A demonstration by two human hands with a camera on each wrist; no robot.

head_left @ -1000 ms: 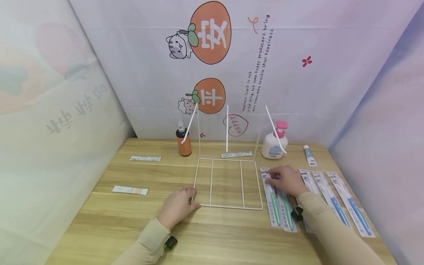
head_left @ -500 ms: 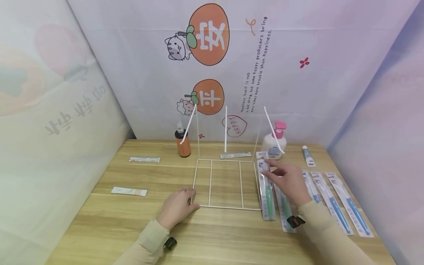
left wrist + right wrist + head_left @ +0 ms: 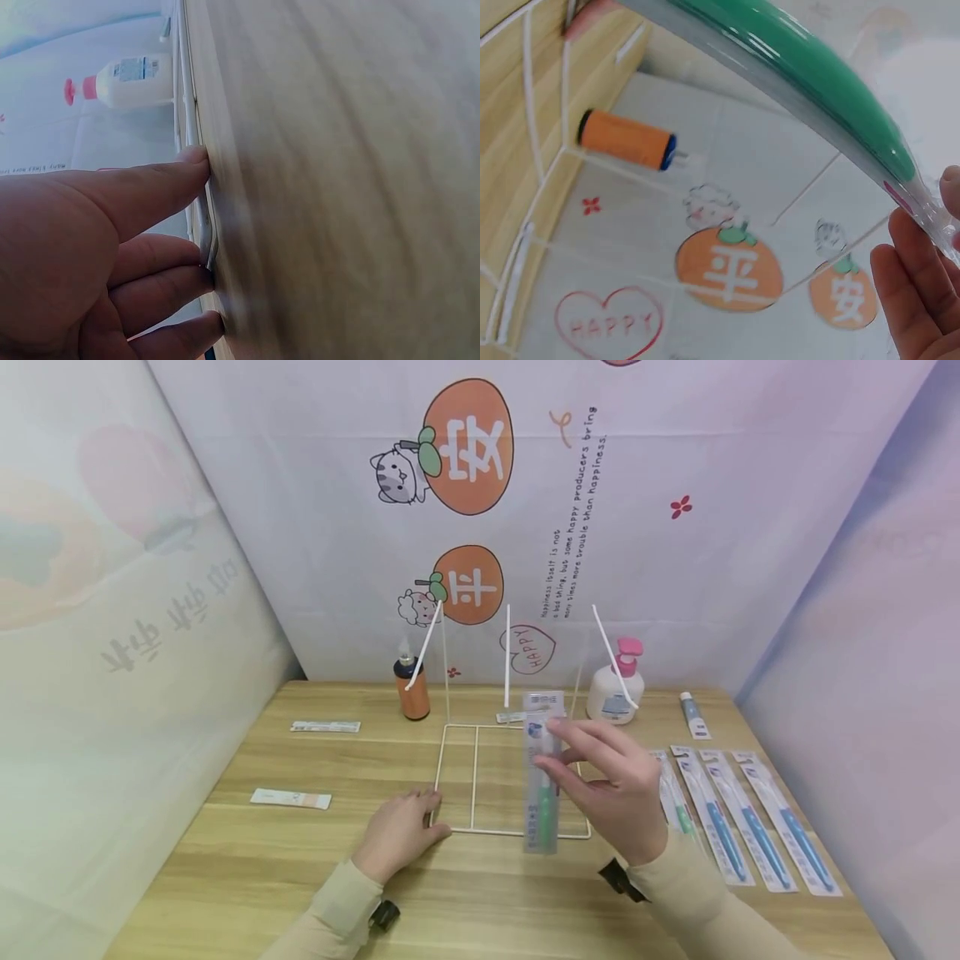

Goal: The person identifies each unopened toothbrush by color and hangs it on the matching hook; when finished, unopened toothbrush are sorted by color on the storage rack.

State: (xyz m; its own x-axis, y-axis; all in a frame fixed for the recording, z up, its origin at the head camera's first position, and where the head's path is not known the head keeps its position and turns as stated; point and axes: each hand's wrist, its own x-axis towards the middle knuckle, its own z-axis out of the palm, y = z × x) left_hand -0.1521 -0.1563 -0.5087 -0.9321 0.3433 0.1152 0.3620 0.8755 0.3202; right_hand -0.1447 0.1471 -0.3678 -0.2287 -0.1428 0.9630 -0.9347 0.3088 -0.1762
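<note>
Pinching the packaged toothbrush [image 3: 542, 777] near its upper end, your right hand [image 3: 611, 789] holds this light, flexible, slick blister pack above the wire rack [image 3: 480, 832], whose near corner your left hand [image 3: 397, 831] steadies with extended fingers [image 3: 161, 184] on the tabletop [image 3: 247, 860].

An orange bottle [image 3: 412, 691] with a dark cap stands at the back of the wooden table [image 3: 225, 860], left of centre in the frame, while a white pump bottle [image 3: 617, 689] with a pink top stands to the right of centre. A small tube [image 3: 691, 712] lies further right, near the wall. Three packaged toothbrushes with blue handles [image 3: 750, 827] lie side by side at lower right. Two flat packets [image 3: 326, 726] [image 3: 290, 798] lie well apart on the left. Behind, a printed backdrop [image 3: 465, 443] shows orange fruits, cartoon cats and a red heart.
</note>
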